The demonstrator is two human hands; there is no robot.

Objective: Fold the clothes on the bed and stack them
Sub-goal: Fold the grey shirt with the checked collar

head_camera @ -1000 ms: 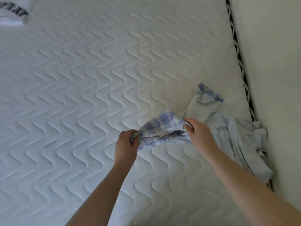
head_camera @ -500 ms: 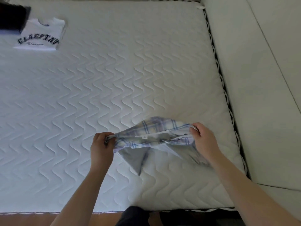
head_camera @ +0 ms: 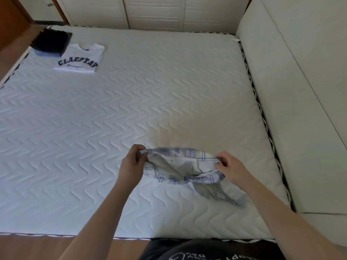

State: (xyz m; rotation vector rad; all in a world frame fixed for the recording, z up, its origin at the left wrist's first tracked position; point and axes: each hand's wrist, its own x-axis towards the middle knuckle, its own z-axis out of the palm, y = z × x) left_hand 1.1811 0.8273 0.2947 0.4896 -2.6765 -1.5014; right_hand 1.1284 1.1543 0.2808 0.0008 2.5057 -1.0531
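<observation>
Plaid shorts (head_camera: pixel 183 166) hang by the waistband over the bed (head_camera: pixel 169 91), pinched between left hand (head_camera: pixel 131 162) and right hand (head_camera: pixel 228 167). Twisted legs (one trailing on the mattress) could fold crooked; a loose pinch might drop one side.

A white mattress (head_camera: pixel 169 102) quilted in a wavy zigzag fills most of the view, edged with black-and-white braided piping (head_camera: pixel 262 117). A cream padded panel (head_camera: pixel 300 91) runs along its right side. Pale panelled wardrobe doors (head_camera: pixel 154 12) stand beyond it. Brown wooden flooring (head_camera: pixel 37 246) shows at near left.
</observation>
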